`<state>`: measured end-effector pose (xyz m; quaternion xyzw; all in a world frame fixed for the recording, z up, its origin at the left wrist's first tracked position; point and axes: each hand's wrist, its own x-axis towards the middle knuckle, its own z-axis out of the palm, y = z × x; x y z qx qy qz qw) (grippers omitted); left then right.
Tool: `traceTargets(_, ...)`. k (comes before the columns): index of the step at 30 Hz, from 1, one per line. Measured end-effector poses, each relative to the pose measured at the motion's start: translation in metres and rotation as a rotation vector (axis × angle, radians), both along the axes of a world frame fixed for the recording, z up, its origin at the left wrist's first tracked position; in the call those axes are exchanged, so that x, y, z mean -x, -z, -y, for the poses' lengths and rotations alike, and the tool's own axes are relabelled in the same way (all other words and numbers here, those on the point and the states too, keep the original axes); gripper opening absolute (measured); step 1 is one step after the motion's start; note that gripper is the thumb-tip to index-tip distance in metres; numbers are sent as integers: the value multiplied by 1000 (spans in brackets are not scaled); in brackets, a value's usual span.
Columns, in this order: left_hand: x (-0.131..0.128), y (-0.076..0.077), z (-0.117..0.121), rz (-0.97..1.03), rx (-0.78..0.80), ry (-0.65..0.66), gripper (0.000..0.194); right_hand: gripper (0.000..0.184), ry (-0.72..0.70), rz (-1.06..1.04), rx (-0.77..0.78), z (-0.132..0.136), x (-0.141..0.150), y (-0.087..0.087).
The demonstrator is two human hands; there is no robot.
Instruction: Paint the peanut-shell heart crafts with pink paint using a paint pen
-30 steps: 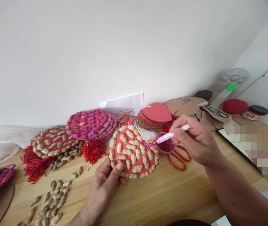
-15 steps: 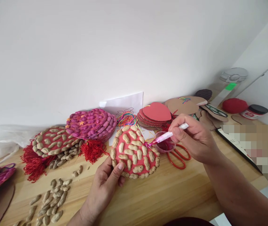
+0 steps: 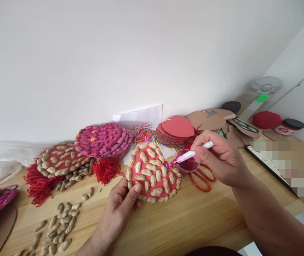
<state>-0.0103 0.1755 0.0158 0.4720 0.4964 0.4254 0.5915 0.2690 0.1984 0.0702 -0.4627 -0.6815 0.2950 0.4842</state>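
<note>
My left hand grips the lower left edge of a red board covered with peanuts, thumb on its front. The board is tilted up toward me, and its peanuts are mostly plain tan. Pinched in my right hand is a white-handled paintbrush. Its magenta-wet tip meets the board's upper right edge, by a peanut there. Behind the brush stands a clear plastic cup with magenta paint inside. Orange-handled scissors lie beside the cup, partly hidden by my right hand.
Loose peanuts lie at the left front. Magenta-painted peanut boards are stacked behind, near red tassels. Red heart-shaped cards, coloured threads and brown cardboard pieces line the wall. A black-lidded jar stands at right.
Almost nothing differs. The brush and my right hand have shifted very slightly, with the tip still at the board's upper right edge; my left hand keeps its hold.
</note>
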Motion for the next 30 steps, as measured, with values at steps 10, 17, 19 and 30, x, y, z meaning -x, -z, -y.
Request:
traceTargets(10,3,4,-2,34,5,-24,37,20,5,80,-71,2,-1,1)
traceTargets(17,1,2,-1,32,45,-51,41,13,2,95,-133,3,1,4)
traceTargets(19,0,1,0,31,55,-48,41,13,-8,128,-154,3,1,3)
traceTargets(30,2,6,-3,128,76,-56,39,21,8,13,-44,2,0,2)
